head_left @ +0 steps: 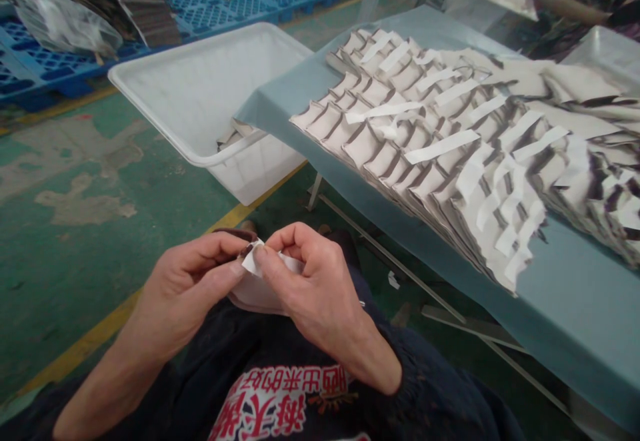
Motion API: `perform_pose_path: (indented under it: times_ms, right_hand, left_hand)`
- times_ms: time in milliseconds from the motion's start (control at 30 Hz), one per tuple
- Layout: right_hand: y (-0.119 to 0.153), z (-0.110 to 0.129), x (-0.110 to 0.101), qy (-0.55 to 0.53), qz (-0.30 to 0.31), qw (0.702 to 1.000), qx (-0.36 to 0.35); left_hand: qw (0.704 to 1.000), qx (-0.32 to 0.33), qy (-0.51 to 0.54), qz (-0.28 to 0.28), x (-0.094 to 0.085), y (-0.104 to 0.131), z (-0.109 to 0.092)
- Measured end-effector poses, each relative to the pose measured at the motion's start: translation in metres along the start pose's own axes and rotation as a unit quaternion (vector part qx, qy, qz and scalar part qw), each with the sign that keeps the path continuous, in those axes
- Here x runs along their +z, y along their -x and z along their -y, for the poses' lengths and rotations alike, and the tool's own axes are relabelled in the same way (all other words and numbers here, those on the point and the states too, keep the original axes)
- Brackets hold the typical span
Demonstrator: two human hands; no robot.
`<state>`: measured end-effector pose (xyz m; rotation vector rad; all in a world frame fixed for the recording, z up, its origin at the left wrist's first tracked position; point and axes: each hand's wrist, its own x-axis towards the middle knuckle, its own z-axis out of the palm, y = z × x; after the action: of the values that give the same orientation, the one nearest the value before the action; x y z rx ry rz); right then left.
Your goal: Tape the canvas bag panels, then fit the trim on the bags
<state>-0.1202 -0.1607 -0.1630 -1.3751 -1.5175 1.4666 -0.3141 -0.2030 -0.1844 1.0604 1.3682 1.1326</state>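
Note:
Close to my body, my left hand (193, 278) pinches the edge of a pale piece with a dark brown side (257, 298). My right hand (313, 281) grips a white strip (253, 264) between thumb and fingers at that same edge. The two thumbs are close together, and the strip's end sticks out between them. Much of the piece is hidden behind my right hand. To the right, rows of overlapping beige pieces (380, 154) lie on the table, with several loose white strips (443, 146) across them.
A blue-grey table (575, 308) stands on my right, on metal legs. Beyond my hands is a white plastic tub (235, 168) with a few pieces inside. Blue pallets (215, 11) bear stacks and plastic bags at the back. A paper scrap (393, 280) lies on the floor.

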Motion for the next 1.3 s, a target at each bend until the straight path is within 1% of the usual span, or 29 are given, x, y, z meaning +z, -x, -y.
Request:
perform_pose_path:
  times_ms: [100, 267, 433, 533, 700, 867, 1000, 1133, 1233, 1300]
  right_hand:
    - [-0.001, 0.001, 0.0, 0.012, 0.003, 1.0, 0.002]
    - [-0.002, -0.003, 0.001, 0.05, -0.011, 0.998, -0.044]
    - [-0.001, -0.008, 0.001, 0.049, -0.001, 0.997, -0.058]
    - [0.0, -0.008, 0.0, 0.044, -0.002, 0.997, -0.068]
    - [0.0, -0.009, 0.0, 0.018, -0.002, 0.998, -0.068]
    - [-0.001, -0.012, 0.003, -0.008, -0.008, 0.999, -0.053]
    - [0.001, -0.013, 0.005, -0.018, -0.01, 0.999, -0.047]
    - [0.002, -0.011, 0.008, -0.061, -0.001, 0.998, -0.005]
    - [0.001, -0.012, 0.012, -0.097, 0.003, 0.995, 0.019]
    - [0.0, -0.016, 0.014, -0.136, 0.019, 0.99, 0.033]
  left_hand:
    - [1.0, -0.024, 0.005, 0.009, -0.004, -0.001, -0.002]
    - [0.999, -0.04, 0.015, 0.008, -0.001, -0.005, -0.004]
    - [0.999, -0.024, 0.045, 0.015, 0.003, -0.007, -0.007]
    - [0.999, -0.02, 0.027, 0.017, 0.003, -0.006, -0.005]
    - [1.0, 0.002, -0.013, 0.0, 0.006, -0.003, -0.003]
    - [0.998, 0.036, -0.046, -0.014, 0.011, -0.002, -0.002]
    - [0.993, 0.057, -0.088, -0.048, 0.017, 0.0, -0.002]
    - [0.986, 0.079, -0.126, -0.075, 0.021, 0.005, -0.004]
    - [0.975, 0.101, -0.173, -0.093, 0.024, 0.008, -0.005]
    - [0.961, 0.127, -0.219, -0.109, 0.026, 0.008, -0.005]
